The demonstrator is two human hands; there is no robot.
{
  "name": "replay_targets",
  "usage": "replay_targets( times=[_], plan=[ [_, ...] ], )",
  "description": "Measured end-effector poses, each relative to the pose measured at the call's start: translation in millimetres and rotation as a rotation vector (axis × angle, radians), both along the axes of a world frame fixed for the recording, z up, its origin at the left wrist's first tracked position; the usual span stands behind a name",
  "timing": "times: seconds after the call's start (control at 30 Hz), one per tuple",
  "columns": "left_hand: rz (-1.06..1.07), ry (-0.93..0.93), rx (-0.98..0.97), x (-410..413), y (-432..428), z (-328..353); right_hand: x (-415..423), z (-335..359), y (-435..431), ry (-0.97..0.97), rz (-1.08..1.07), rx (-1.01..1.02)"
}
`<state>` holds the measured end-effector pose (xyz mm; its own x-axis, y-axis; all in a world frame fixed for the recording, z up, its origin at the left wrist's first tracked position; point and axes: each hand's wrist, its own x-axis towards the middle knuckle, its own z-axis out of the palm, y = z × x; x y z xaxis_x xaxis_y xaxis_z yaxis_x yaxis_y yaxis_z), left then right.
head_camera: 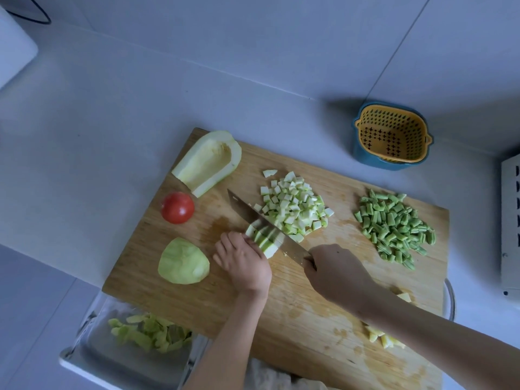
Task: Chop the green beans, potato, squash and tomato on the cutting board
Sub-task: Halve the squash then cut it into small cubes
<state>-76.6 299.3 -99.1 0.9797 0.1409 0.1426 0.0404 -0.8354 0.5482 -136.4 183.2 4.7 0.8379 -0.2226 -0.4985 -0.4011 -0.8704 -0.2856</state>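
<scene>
A pale grey countertop meets a white tiled wall under dim, bluish light.

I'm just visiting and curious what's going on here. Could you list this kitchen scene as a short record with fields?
Surface: wooden cutting board
Left hand: steadies pale green squash strips
Right hand: holds steel kitchen knife, blade on the strips
Already cut: diced squash pile; chopped green beans
Uncut: red tomato; hollowed squash half
Off board: yellow colander in blue bowl

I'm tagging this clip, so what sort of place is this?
Most likely a home kitchen counter: a cutting board of chopped vegetables, a knife in the right hand, and a colander nearby.
</scene>
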Motion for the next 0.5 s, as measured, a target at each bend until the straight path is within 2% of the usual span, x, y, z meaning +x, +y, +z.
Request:
replay_targets(
  times=[0.23, 0.37, 0.5],
  plan=[
    [-0.005, -0.024, -0.002, -0.3, 0.9, -0.1, 5.5, -11.7, 3.7, -0.040, -0.060, 0.075],
    [-0.001, -0.024, 0.010, 0.1, -0.2, -0.7, -5.8, 0.0, -0.9, -0.075, -0.045, 0.036],
    [0.007, 0.018, 0.036, -0.1, -0.3, -1.8, -0.3, -1.1, 3.2, -0.030, 0.008, -0.005]
  ],
)
